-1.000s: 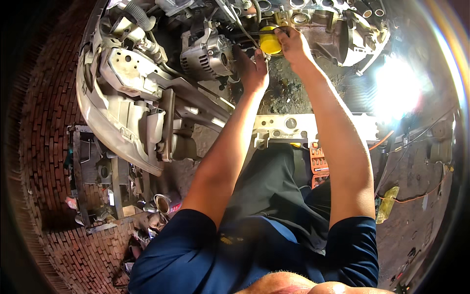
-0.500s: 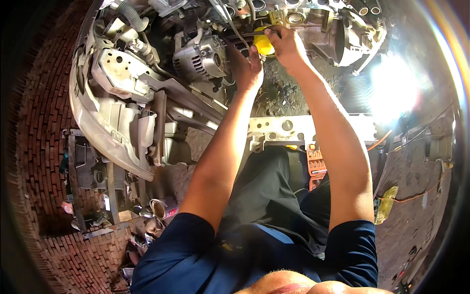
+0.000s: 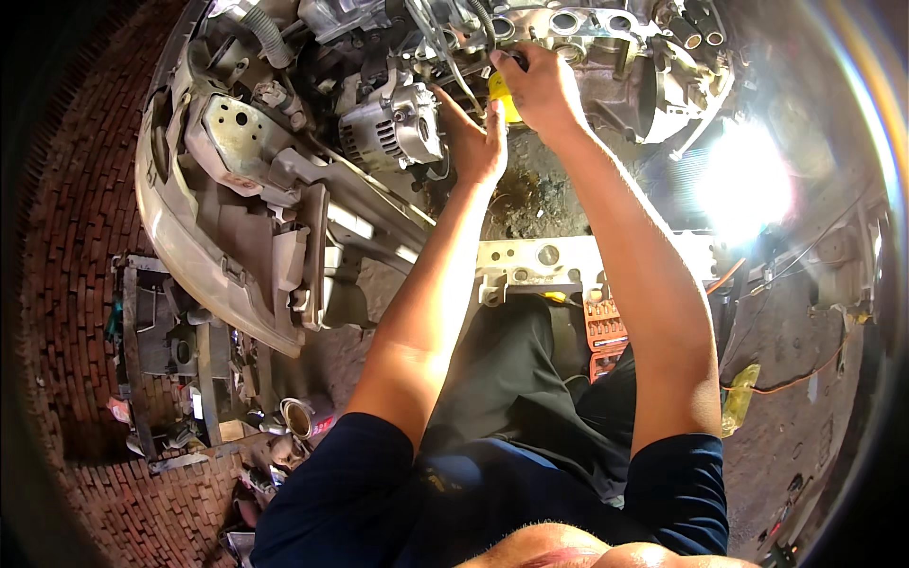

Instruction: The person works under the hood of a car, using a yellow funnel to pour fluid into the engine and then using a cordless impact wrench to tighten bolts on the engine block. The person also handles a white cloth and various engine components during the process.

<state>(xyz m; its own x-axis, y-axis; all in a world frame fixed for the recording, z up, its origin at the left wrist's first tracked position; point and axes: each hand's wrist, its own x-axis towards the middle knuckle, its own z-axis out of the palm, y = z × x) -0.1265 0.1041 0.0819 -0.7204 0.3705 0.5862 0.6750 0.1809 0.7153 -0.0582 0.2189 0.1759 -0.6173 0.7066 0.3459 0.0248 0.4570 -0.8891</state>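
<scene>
Inside an opened car front, both my hands reach into the engine bay. My left hand (image 3: 476, 142) is between the alternator (image 3: 388, 131) and a rounded yellow part (image 3: 502, 97) that looks like an oil filter. Its thumb and forefinger are spread apart, with the thumb beside the yellow part; the other fingers are partly hidden. Just above and right of the yellow part, my right hand (image 3: 547, 95) is closed, fingers bent round something dark that its own fingers mostly cover. Behind it lies the metal engine block (image 3: 606, 71) with round ports.
A headlamp (image 3: 213, 293) and frame rail curve along the left. A perforated crossmember (image 3: 511, 260) spans in front of my knees. Behind it sits an orange socket case (image 3: 606, 327). A bright work lamp (image 3: 748, 185) glares at right, near an orange cable (image 3: 786, 386).
My left hand's thumb and forefinger have spread apart. The right hand has shifted slightly left and up, and the dark strip between the hands no longer shows. The view has tilted a little.
</scene>
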